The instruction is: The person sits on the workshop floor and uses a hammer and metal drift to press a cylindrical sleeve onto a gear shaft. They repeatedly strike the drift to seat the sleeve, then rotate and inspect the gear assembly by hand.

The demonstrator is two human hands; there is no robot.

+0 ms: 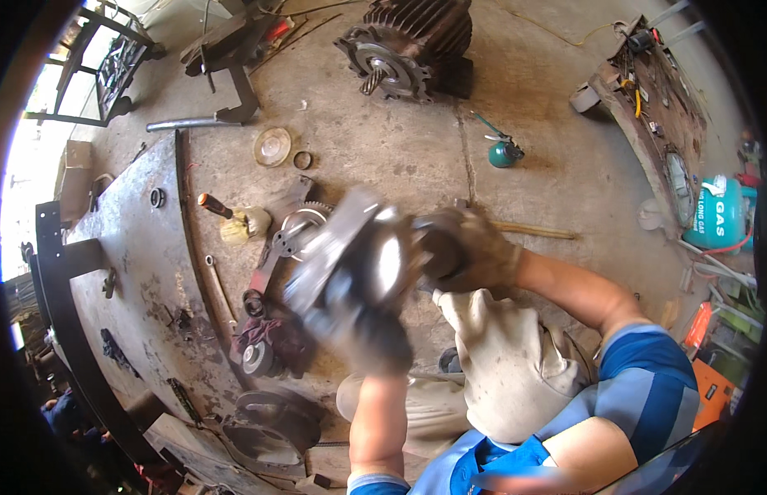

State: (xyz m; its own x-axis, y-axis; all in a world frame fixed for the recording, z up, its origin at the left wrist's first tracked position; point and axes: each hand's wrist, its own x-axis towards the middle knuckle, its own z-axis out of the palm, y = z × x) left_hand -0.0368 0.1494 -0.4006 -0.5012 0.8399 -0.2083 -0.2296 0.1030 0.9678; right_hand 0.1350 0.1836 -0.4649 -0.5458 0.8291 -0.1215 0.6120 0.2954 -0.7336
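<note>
In front of me, a grey metal part [338, 239] with a flat plate and a shiny round section is blurred by motion. My left hand [363, 334], in a dark glove, grips its lower side. My right hand [486, 256], in a brownish glove, is closed around a dark cylindrical piece [439, 247] at the part's right side. Whether the two pieces are joined cannot be made out. Behind the right glove runs a wooden stick [536, 230]. Below the part is a ring gear [305, 227] beside a red-and-grey stand [268, 268].
A finned motor [412, 49] stands on the floor ahead. To the left is a metal-topped table [144, 256], with a wrench [221, 289] beside it. A green oil can [503, 153] stands right of centre, near a tool-covered bench [660, 107] and a teal gas cylinder [722, 216].
</note>
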